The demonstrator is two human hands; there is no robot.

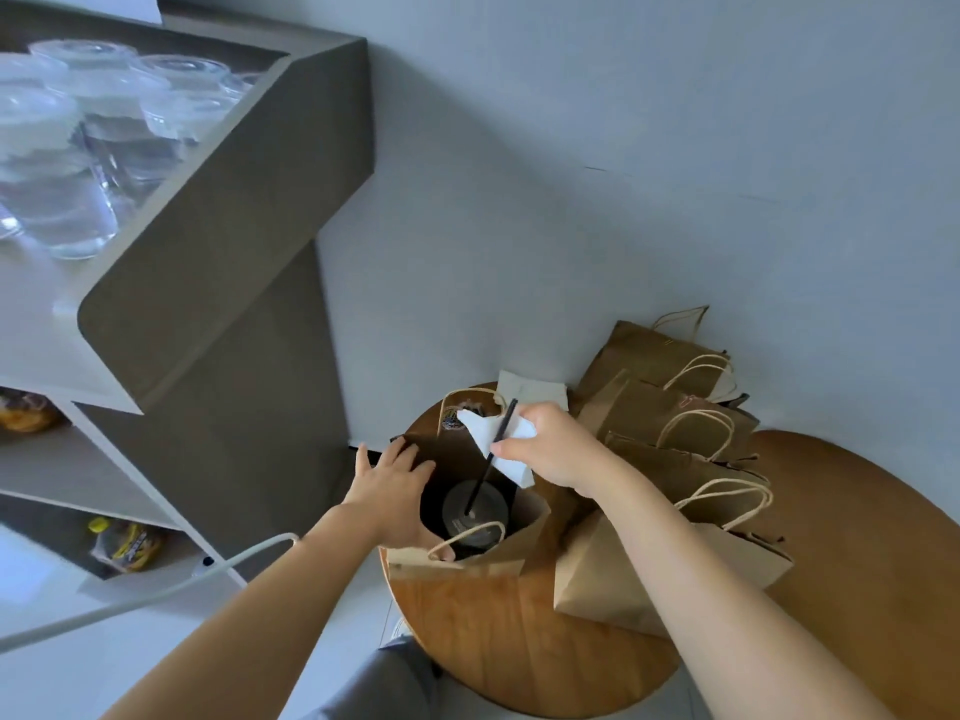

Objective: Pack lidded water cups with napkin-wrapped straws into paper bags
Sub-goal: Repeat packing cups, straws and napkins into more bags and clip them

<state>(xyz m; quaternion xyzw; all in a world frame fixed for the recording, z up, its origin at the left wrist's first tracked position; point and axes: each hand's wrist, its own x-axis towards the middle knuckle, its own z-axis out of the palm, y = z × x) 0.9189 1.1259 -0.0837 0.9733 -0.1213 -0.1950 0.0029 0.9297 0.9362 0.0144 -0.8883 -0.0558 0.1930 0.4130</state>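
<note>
Brown paper made up the open bag (467,558) that stood on the round wooden counter (498,646) at about 6 o'clock in the head view. Inside it sat a lidded cup (475,511), seen from above, its lid dark in the bag's shadow. The left hand (392,491) gripped the bag's rim at the 9 o'clock side, fingers curled over the edge and holding the mouth open. The right hand (553,449) hovered above the bag's 1 o'clock corner and pinched a white napkin (498,446) together with a black straw (491,454); the napkin was only loosely folded around the straw's middle. The straw slanted down from the hand, and its lower tip (470,511) met the cup's lid near the centre.

At 3 o'clock from the open bag, a row of further paper bags (675,459) with twisted handles lay and leaned against one another on the counter, running back toward the pale wall (623,174). A spare folded napkin (532,392) lay at 12 o'clock, just behind the open bag. Up at 10 o'clock, a grey shelf unit (234,252) carried a cluster of clear lidded water cups (57,200) on its top tier, well apart from the bag. Lower shelves held yellow-wrapped packets (124,545), too blurred to name
</note>
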